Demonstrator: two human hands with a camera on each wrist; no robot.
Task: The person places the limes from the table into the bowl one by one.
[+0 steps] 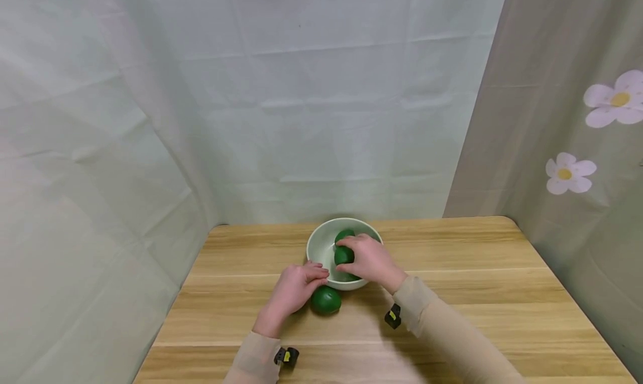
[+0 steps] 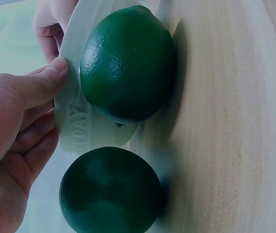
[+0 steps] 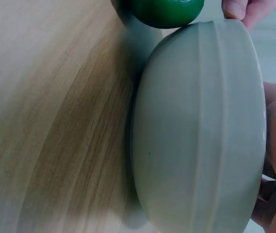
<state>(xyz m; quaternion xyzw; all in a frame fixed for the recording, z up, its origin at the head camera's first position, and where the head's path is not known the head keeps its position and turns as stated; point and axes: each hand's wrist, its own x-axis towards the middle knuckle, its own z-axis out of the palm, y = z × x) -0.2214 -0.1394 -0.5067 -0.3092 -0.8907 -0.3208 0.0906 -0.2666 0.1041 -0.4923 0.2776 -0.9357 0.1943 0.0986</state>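
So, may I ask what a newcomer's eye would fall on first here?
Probably the pale bowl far back on the table, its rim held by the left hand while the right hand grips a green fruit inside. Next, the white flowers on the curtain at right.

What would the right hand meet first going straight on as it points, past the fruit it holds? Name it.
Most likely the left inner wall of the bowl, beyond the held green fruit. Depth is unclear, so the right hand might brush the farther green fruit first.
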